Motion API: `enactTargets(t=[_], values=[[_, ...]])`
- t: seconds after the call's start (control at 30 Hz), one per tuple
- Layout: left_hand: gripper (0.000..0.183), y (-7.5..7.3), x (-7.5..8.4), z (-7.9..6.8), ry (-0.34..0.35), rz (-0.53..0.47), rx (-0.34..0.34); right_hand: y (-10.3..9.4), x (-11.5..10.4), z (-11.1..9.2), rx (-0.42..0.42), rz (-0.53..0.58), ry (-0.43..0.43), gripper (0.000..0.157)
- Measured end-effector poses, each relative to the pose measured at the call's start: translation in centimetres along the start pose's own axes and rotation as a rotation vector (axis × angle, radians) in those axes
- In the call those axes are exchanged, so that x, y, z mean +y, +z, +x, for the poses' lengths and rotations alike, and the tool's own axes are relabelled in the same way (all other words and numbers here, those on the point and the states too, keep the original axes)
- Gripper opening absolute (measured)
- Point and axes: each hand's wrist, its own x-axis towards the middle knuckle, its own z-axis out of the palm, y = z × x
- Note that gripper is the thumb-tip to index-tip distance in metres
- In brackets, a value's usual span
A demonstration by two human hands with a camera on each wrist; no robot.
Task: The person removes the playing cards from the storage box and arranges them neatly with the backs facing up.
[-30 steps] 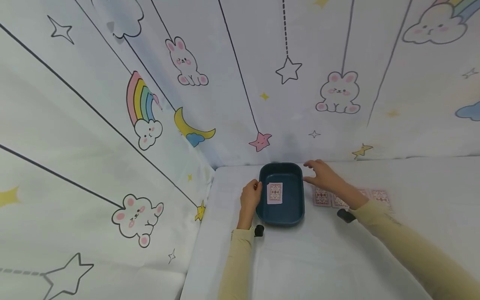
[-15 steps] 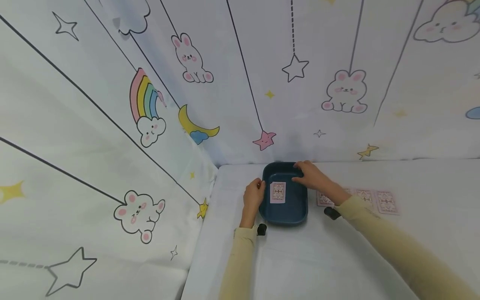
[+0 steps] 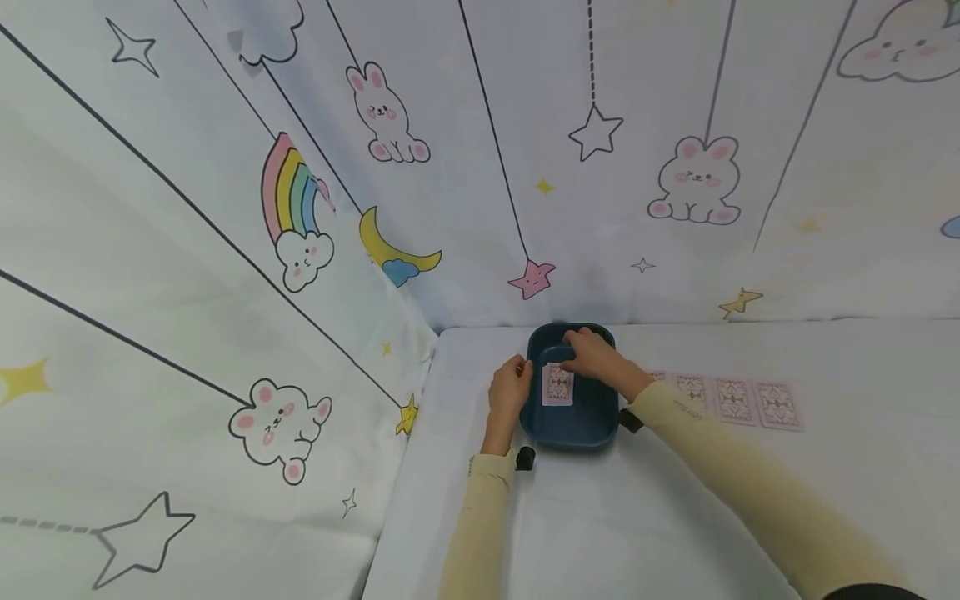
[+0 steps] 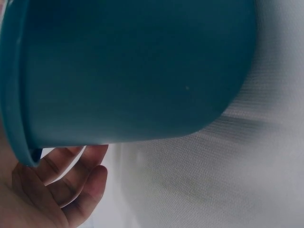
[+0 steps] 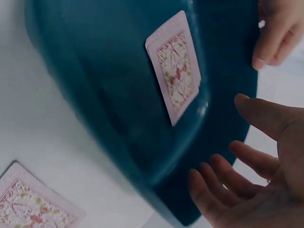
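Note:
A deep blue rectangular plastic tray (image 3: pixel 576 429) with rounded corners stands on the white table. My left hand (image 3: pixel 510 390) holds its left rim; in the left wrist view the fingers (image 4: pixel 90 190) curl along the outside wall (image 4: pixel 142 76). Inside the tray lies a small stack of playing cards (image 3: pixel 558 387), patterned red-and-white backs up, edges slightly offset in the right wrist view. My right hand (image 3: pixel 596 357) hovers over the tray's far part near the cards, holding nothing, its fingers (image 5: pixel 228 175) spread and loosely bent.
A row of several face-down playing cards (image 3: pixel 735 402) lies on the table right of the tray, partly hidden by my right forearm (image 3: pixel 690 425). Behind the tray rises a white cloth wall (image 3: pixel 465 275) printed with bunnies and stars.
My right hand has moved left from beside the tray's right rim to over its inside. My left hand stays on the left rim, and the cards lie as before.

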Motion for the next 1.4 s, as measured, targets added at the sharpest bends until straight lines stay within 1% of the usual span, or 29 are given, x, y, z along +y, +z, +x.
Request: enactTargets(t=[0.23, 0.47, 0.53, 0.63, 0.8, 0.9, 1.17, 1.27, 1.4], values=[[0.025, 0.0, -0.2, 0.0, -0.005, 0.002, -0.008, 1.7, -0.8, 1.2, -0.105, -0.070, 0.065, 0.064], [0.026, -0.1, -0.3, 0.3, 0.022, 0.011, 0.008, 2.1, -1.4, 1.6, -0.187, -0.130, 0.090, 0.073], [0.026, -0.2, -0.3, 0.3, 0.027, 0.012, 0.012, 2.2, -1.6, 1.6, -0.198, -0.161, 0.095, 0.074], [0.026, -0.4, -0.1, 0.4, 0.033, 0.013, 0.016, 2.4, -1.9, 1.5, -0.193, -0.205, 0.099, 0.079], [0.025, -0.3, -0.1, 0.3, 0.022, 0.010, 0.013, 2.7, -2.1, 1.4, -0.187, -0.259, 0.105, 0.087], [0.025, -0.2, -0.1, 0.2, 0.015, 0.005, 0.007, 2.9, -2.0, 1.5, -0.187, -0.279, 0.108, 0.088], [0.024, -0.3, 0.0, 0.1, 0.001, 0.012, 0.002, 2.9, -1.7, 1.7, -0.168, -0.222, 0.124, 0.091], [0.025, -0.3, 0.0, 0.1, 0.001, 0.012, 0.000, 3.0, -1.2, 1.9, -0.142, -0.185, 0.124, 0.086], [0.025, -0.3, -0.2, 0.2, 0.014, 0.010, -0.003, 2.9, -0.6, 2.1, -0.143, -0.096, 0.133, 0.072]])
